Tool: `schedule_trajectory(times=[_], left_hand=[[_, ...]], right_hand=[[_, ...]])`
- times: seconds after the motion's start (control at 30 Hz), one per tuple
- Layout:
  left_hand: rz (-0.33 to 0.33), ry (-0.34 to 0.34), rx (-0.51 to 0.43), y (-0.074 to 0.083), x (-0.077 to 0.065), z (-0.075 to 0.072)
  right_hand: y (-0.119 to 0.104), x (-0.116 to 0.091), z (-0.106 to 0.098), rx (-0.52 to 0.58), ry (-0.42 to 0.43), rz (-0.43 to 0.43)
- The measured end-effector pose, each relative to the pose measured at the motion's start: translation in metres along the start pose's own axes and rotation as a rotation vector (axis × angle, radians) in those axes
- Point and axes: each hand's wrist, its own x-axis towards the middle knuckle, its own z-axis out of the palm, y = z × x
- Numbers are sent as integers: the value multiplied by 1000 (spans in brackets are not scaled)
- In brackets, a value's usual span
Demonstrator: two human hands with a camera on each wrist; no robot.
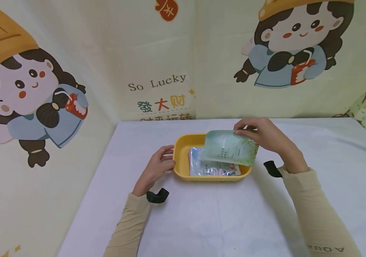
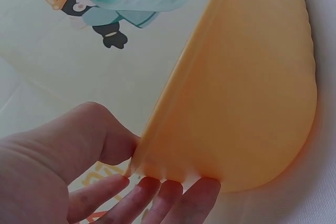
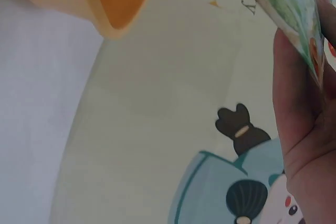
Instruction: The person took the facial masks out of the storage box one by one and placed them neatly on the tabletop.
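A yellow tray [image 1: 180,157] stands on the white-covered table. My left hand [image 1: 154,167] holds its left end; the left wrist view shows the thumb at the rim and the fingertips against the outer wall. Over the tray's right part, my right hand [image 1: 265,137] pinches the top edge of a pale green sachet [image 1: 226,146], which is tilted and printed with plants. Beneath it in the tray lies a silvery-blue sachet [image 1: 199,167], partly hidden by the green one. In the right wrist view, the printed corner of the green sachet [image 3: 286,9] shows between thumb and fingers.
The white tablecloth [image 1: 202,217] spreads around the tray. Behind the table hangs a cream curtain [image 1: 105,71] with cartoon figures and lettering. Each wrist wears a black strap-like piece, the left one [image 1: 158,196] near the tray's front left.
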Motion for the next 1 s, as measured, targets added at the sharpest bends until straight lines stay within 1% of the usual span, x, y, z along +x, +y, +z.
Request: schedule_trajectory(times=[0.17, 0.27, 0.47, 0.6, 0.7, 0.83, 1.0], left_hand=[[7, 3, 8, 3, 1, 3], [9, -6, 5, 5, 1, 4], [4, -1, -3, 5, 3, 3], [0, 8, 2, 4, 3, 3], [-7, 8, -2, 2, 3, 3], [-18, 2, 1, 0, 2, 2], [-12, 11, 9, 1, -1, 1]], right_hand=[[-3, -6, -20, -29, 37, 58], [-1, -11, -30, -43, 57, 91], [4, -19, -43, -72, 42, 173], [9, -24, -50, -84, 36, 203], [14, -30, -54, -103, 48, 202], [20, -38, -59, -129, 80, 167], [27, -42, -62, -121, 93, 150]])
